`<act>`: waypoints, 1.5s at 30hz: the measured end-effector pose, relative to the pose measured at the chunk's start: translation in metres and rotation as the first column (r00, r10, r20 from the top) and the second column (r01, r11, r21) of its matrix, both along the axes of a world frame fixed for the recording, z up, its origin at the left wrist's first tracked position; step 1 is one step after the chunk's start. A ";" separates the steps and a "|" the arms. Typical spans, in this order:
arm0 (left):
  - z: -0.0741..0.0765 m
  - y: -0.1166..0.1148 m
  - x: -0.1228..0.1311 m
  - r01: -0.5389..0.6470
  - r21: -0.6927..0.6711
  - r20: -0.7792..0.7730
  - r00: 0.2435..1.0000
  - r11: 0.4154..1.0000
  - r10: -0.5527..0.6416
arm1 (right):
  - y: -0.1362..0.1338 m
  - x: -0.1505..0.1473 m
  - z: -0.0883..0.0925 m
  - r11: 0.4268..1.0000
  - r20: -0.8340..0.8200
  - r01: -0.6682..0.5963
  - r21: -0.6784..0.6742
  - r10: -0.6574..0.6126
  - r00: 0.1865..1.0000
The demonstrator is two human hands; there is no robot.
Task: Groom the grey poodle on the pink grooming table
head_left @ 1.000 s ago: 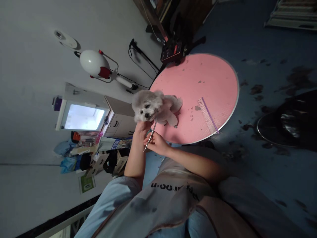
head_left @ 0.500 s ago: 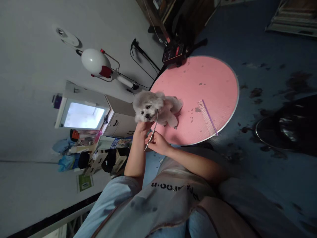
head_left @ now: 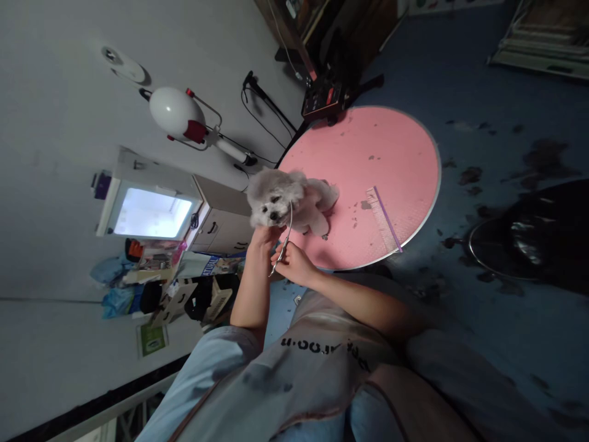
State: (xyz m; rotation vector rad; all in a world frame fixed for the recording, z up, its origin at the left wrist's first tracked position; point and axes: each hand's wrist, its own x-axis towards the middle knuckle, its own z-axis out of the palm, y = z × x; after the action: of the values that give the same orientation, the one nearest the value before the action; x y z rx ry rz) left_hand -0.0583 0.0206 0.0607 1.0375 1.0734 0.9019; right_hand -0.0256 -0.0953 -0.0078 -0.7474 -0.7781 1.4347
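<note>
dog (head_left: 301,197), small, pale, fluffy, sits on the pink round table (head_left: 391,144), at the table's 9 o'clock side, muzzle toward the camera. left to right: blue plastic bag (head_left: 118,302) among clutter, 8 o'clock from the dog, well apart. lit cabinet (head_left: 154,213) at 9 o'clock. white egg-shaped device (head_left: 172,110) with red trim at 10 o'clock. person's left hand (head_left: 271,234) under the dog's chin, head's 6 o'clock, touching; fingers mostly hidden, can't tell if spread or curled. scissors (head_left: 285,239), silver, curved, tilted, tips by the cheek on the head's 3 o'clock side; contact with fur unclear. right hand (head_left: 295,265) at 5 o'clock from the head, fingers pinching the scissors at the handle end. greyish apron (head_left: 317,368) with dark lettering, 6 o'clock from the dog. black control box (head_left: 324,101) at the table's 11 o'clock edge. grey tuft (head_left: 365,205) beside the comb (head_left: 386,221), which has a purple spine, lies flat, tilted, one end by the rim toward 5 o'clock. dark clumps (head_left: 472,175) on the floor at 3 o'clock from the table.
</note>
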 end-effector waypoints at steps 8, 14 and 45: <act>-0.023 0.003 -0.013 -0.067 -0.199 0.003 0.998 0.978 0.069 | -0.007 0.016 -0.016 0.997 0.008 0.033 -0.069 -0.032 0.999; -0.076 -0.014 -0.015 -0.185 -0.460 -0.102 0.983 0.869 0.155 | -0.010 0.170 -0.087 0.814 0.846 0.442 -0.376 0.108 0.522; -0.046 -0.069 -0.029 -0.644 -0.120 0.262 0.713 0.755 0.650 | 0.054 0.171 0.141 0.700 0.431 -0.647 -0.302 -0.505 -0.748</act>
State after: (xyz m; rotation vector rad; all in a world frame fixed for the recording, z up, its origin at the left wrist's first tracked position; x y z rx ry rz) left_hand -0.0873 -0.0483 0.0150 0.4599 1.2081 1.5584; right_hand 0.1459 -0.0417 0.1331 -1.2980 -3.3379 -0.6172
